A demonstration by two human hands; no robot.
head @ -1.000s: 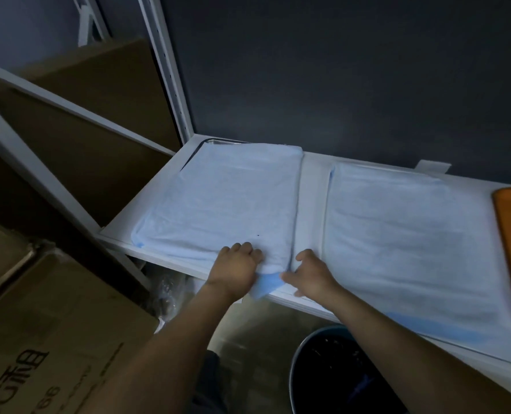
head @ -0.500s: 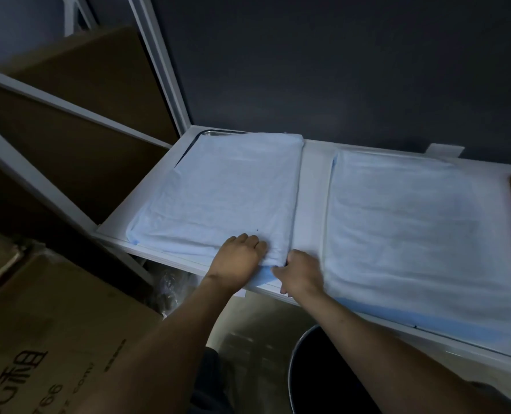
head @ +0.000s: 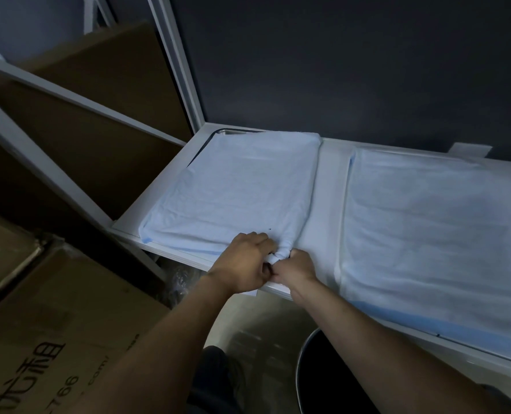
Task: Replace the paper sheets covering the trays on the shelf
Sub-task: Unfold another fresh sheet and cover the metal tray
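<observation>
1. Counting left to right: two cardboard boxes are showing, a printed box at 8 o'clock and a plain box at 10 o'clock behind the white frame. There is also one shelf, two pale blue paper sheets, two hands and one bin.
2. The left sheet is lying over a tray. Only the tray's metal rim is peeking out, at the sheet's 11 o'clock corner.
3. The right sheet is lying flat at 3 o'clock, apart from the left one. Whatever it is covering is hidden.
4. The left hand is curling round the left sheet's 5 o'clock corner, at the shelf's front edge, and holding the paper bunched.
5. The right hand is touching the left hand and pinching the same bunched corner from the 3 o'clock side.
6. The bin is sitting at 6 o'clock under the shelf. Its inside is too dark to tell any contents.
7. Compared with half a second ago, the left hand was lying flat on that corner and the right hand was beside it. Now both are gripping, and the corner is gathering into a wad. The orange edge at 3 o'clock is no longer showing.
</observation>
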